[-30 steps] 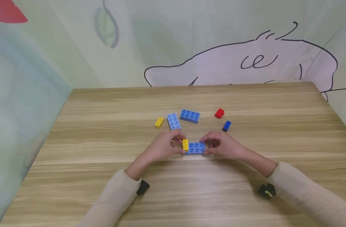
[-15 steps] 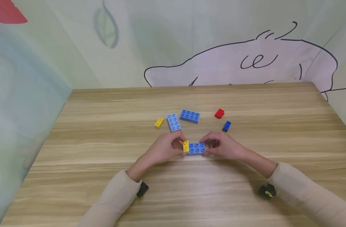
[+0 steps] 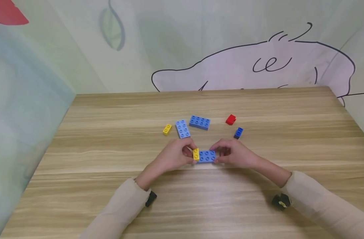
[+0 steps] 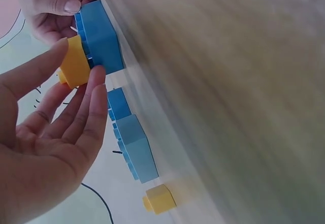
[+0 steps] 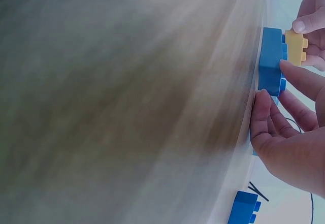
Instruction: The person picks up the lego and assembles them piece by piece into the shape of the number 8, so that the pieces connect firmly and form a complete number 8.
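Between thumb and fingers, my left hand (image 3: 176,153) pinches a small two-stud yellow brick (image 3: 196,154). That brick stands over the left end of a larger blue brick (image 3: 207,156); in the right wrist view, blue studs (image 5: 284,39) show between the two. My right hand (image 3: 237,153) grips the blue brick's right end, thumb on the near side and fingers at the far side. The blue brick rests flat on the table, studs up. In the left wrist view the yellow brick (image 4: 76,64) sits at the stud side of the blue brick (image 4: 104,38).
Beyond the hands on the wooden table (image 3: 110,132) lie another yellow brick (image 3: 167,129), a light blue brick (image 3: 183,129), a blue eight-stud brick (image 3: 200,122), a red brick (image 3: 231,119) and a small dark blue brick (image 3: 238,132). A patterned wall (image 3: 176,43) borders the back.
My left hand has shifted slightly right and nearer with the yellow brick, which now lines up more closely with the blue brick's left end. My right hand stays in place.
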`<action>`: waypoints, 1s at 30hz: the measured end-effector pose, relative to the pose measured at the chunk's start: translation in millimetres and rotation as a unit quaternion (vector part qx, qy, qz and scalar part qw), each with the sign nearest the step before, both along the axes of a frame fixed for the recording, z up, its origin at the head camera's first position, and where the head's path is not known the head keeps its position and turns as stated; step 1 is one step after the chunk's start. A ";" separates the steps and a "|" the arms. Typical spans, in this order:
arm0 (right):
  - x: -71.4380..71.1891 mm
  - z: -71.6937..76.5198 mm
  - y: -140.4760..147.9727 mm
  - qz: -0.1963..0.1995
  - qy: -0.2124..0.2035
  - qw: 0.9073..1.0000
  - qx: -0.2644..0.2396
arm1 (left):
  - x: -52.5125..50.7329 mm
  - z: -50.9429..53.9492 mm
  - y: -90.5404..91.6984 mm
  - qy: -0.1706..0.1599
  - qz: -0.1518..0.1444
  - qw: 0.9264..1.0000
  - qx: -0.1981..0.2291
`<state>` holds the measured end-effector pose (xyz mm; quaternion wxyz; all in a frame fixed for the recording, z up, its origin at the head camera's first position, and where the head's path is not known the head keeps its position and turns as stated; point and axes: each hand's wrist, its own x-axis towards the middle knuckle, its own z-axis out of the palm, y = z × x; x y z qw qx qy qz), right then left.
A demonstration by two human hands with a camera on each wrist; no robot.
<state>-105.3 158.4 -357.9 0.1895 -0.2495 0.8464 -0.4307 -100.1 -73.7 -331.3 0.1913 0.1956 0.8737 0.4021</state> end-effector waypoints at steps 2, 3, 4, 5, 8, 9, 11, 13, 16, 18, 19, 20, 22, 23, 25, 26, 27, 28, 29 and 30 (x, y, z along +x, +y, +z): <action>0.0 -0.6 0.6 0.002 0.003 1.000 -0.002 | 0.3 -0.3 -0.1 0.002 -0.003 1.000 0.001; 0.1 -0.6 0.5 0.002 0.004 1.000 -0.002 | 0.5 -0.7 -0.4 0.004 -0.005 1.000 0.001; 0.2 -0.5 0.5 0.001 0.004 1.000 0.000 | 0.6 -1.0 -0.7 0.004 -0.008 1.000 0.002; 0.3 -0.5 0.5 0.001 0.004 1.000 -0.001 | 0.8 -1.2 -1.1 0.004 -0.009 1.000 0.002; 0.7 0.4 0.0 0.001 0.003 1.000 0.001 | 1.0 -2.0 -2.2 0.004 -0.011 1.000 0.000; 0.8 0.5 -0.1 0.000 0.002 1.000 0.002 | 1.2 -2.0 -2.7 0.002 -0.009 1.000 -0.002; 0.7 0.6 -0.1 0.000 0.000 1.000 0.003 | 1.3 -2.0 -3.7 -0.001 -0.007 1.000 -0.003; 0.7 1.2 -0.5 -0.001 0.000 1.000 0.005 | 1.7 -1.2 -4.7 0.001 -0.008 1.000 0.000; 0.4 1.0 -0.6 -0.002 0.001 1.000 0.006 | 1.8 -0.3 -5.7 0.002 -0.011 1.000 0.006; 0.4 1.2 -1.1 -0.004 0.001 1.000 0.008 | 2.0 0.3 -5.8 0.001 -0.011 1.000 0.013; 0.5 1.0 -1.1 -0.004 0.001 1.000 0.007 | 1.9 0.1 -5.7 -0.002 -0.010 1.000 0.015; 0.5 0.9 -1.2 -0.005 0.001 1.000 0.008 | 1.9 0.1 -5.5 -0.006 -0.008 1.000 0.017; 0.7 1.2 -1.7 -0.006 0.000 1.000 0.009 | 1.8 0.2 -4.9 -0.014 -0.003 1.000 0.019; 0.8 1.5 -1.9 -0.007 0.000 1.000 0.010 | 1.7 0.2 -4.5 -0.017 0.000 1.000 0.020; 0.9 1.7 -2.0 -0.007 0.000 1.000 0.010 | 1.4 -0.3 -3.5 -0.022 0.005 1.000 0.020; 1.0 2.1 -2.1 -0.008 0.000 1.000 0.011 | 1.2 -0.3 -3.1 -0.024 0.009 1.000 0.018; 1.1 2.3 -2.1 -0.009 -0.001 1.000 0.012 | 1.0 -0.4 -2.8 -0.026 0.011 0.999 0.015; 1.1 2.5 -2.0 -0.009 -0.001 1.000 0.012 | 0.8 -0.5 -2.5 -0.026 0.013 0.999 0.013; 1.2 2.7 -1.9 -0.009 -0.001 1.000 0.011 | 0.6 -0.8 -2.1 -0.025 0.015 1.000 0.011; 1.3 2.8 -1.6 -0.008 0.000 1.000 0.011 | 0.6 -0.8 -1.9 -0.024 0.016 1.000 0.009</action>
